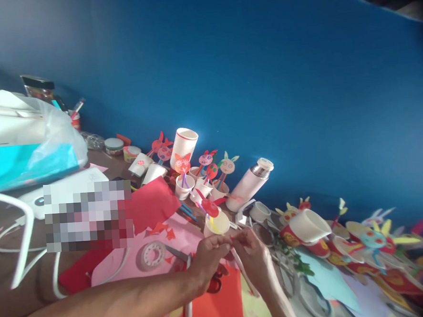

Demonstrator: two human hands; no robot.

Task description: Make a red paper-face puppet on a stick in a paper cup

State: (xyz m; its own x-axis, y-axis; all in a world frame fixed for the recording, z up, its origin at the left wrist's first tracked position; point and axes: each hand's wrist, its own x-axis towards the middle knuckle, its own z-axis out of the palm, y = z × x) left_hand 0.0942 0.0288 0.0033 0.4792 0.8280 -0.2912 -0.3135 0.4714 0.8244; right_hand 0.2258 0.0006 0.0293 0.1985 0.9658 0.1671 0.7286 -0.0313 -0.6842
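My left hand (207, 258) and my right hand (255, 255) meet low in the middle of the view, fingers pinched together over a thin white straw (242, 269) that runs down between them. Both hands are closed on it. A small red bit shows at the fingertips; I cannot make out what it is. Just beyond the hands stands a white paper cup (217, 223) with a red paper flower on a stick. Under the hands lie red and pink paper sheets (224, 306).
Several paper cups with paper animal faces on sticks (206, 166) stand along the blue wall. A pink flask (247, 185) lies tilted. A tape roll (152, 254) and scissors (177, 254) lie left of my hands. Paper crafts (367, 244) crowd the right; a plastic-wrapped box (24, 141) sits left.
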